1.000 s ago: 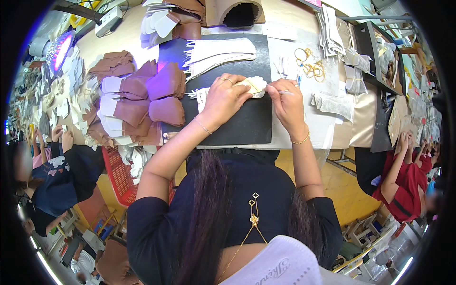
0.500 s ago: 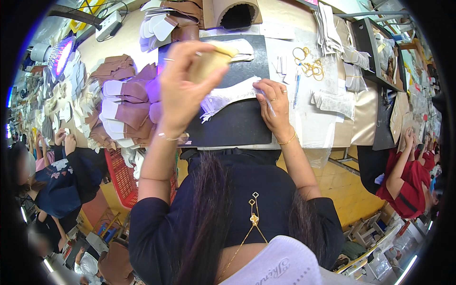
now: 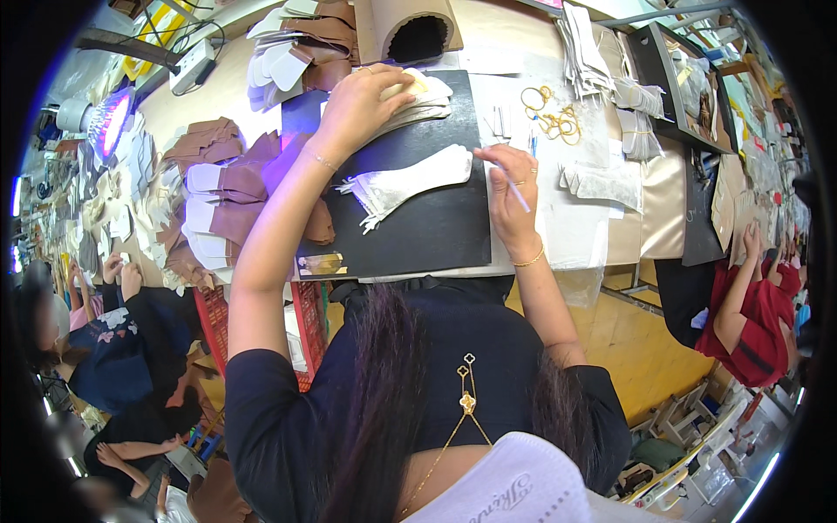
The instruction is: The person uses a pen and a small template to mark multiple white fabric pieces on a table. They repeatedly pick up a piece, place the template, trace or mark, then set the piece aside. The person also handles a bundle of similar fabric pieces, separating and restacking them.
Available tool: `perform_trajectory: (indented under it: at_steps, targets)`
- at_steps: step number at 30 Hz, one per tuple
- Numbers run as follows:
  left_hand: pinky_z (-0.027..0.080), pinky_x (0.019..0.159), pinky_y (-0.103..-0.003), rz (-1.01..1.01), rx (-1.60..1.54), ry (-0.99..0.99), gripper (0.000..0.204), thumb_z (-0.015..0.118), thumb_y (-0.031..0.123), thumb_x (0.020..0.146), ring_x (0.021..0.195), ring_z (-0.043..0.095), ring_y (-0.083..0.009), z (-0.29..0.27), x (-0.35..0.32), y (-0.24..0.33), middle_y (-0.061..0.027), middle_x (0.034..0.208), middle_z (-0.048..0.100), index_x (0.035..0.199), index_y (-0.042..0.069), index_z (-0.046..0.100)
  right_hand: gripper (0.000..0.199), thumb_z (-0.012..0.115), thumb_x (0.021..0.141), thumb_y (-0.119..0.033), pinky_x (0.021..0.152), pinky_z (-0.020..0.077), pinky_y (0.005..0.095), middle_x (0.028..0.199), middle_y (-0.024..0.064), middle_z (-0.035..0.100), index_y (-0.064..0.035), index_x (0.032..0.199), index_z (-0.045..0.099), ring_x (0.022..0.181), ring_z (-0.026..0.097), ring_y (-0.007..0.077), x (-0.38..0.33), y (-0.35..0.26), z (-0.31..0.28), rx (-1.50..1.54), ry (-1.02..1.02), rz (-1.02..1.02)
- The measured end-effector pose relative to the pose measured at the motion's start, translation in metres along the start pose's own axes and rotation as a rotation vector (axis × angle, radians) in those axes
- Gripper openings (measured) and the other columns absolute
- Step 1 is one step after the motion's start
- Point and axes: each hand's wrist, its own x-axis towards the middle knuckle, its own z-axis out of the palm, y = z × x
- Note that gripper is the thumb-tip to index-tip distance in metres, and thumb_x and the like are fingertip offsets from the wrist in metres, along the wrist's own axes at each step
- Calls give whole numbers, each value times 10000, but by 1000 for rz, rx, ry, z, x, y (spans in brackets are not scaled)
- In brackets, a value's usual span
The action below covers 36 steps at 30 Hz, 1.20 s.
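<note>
On a black mat (image 3: pixel 436 235), my left hand (image 3: pixel 366 109) reaches to a stack of pale, curved cut pieces (image 3: pixel 427 112). Its fingers curl over a yellowish pad (image 3: pixel 420 84) at the top of that stack; the hand partly covers the pad. A fanned bundle of white pieces (image 3: pixel 410 183), narrow at the middle and fringed at one end, lies in front of it. Just right of the bundle my right hand (image 3: pixel 514 200) is raised with its fingers closed around a slim pale stick (image 3: pixel 518 191). It does not touch the bundle.
Brown pieces with white ends (image 3: pixel 228 196) are heaped to the left, beside a lit lamp (image 3: pixel 112 124). A hollow brown block (image 3: pixel 410 30) stands at the back. Yellow rings (image 3: pixel 558 122), more white pieces (image 3: pixel 602 186) and a black tray (image 3: pixel 671 87) are on the right.
My left hand has moved away from me with the yellowish pad, onto the pale stack. My right hand has let go of the white bundle's end and drawn slightly right.
</note>
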Motion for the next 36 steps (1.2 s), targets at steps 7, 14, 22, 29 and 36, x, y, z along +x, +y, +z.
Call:
perform_trajectory:
  at_steps: [7,14,22,29,36]
  targets:
    - [542,818,-357,10,-202,8,219,703,178,924,905,702,-294,-13,-56,59,-119,1023,729,1103,58,739,233,494,1074,-222,962,407,360,1049,79,719,-52,1117,647,1052,627,248,-3,12,-5,211,140,190]
    - [525,848,-411,-136,-310,-163,276,748,171,871,999,653,-335,12,-68,68,-128,1023,679,1115,51,703,293,433,1101,-225,963,517,349,1142,134,579,13,1179,584,1057,695,249,-6,12,-4,189,38,143]
    - [537,845,-380,120,-109,-12,281,820,179,782,978,643,-276,47,-84,61,-77,1066,692,1022,54,744,295,443,1100,-232,944,515,339,1122,128,589,11,1170,593,1039,696,238,-13,11,-8,166,29,189]
    - [536,836,-366,181,30,38,224,799,226,786,973,633,-238,57,-87,61,-39,1097,712,962,91,768,298,450,1098,-239,942,506,333,1111,130,624,7,1164,605,1034,684,226,-13,8,-9,171,24,197]
    - [532,812,-364,227,66,66,224,821,222,765,911,648,-229,59,-86,60,-28,1071,723,940,94,767,260,493,1079,-203,935,469,347,1058,105,695,-13,1061,670,999,634,225,-10,0,-9,96,28,192]
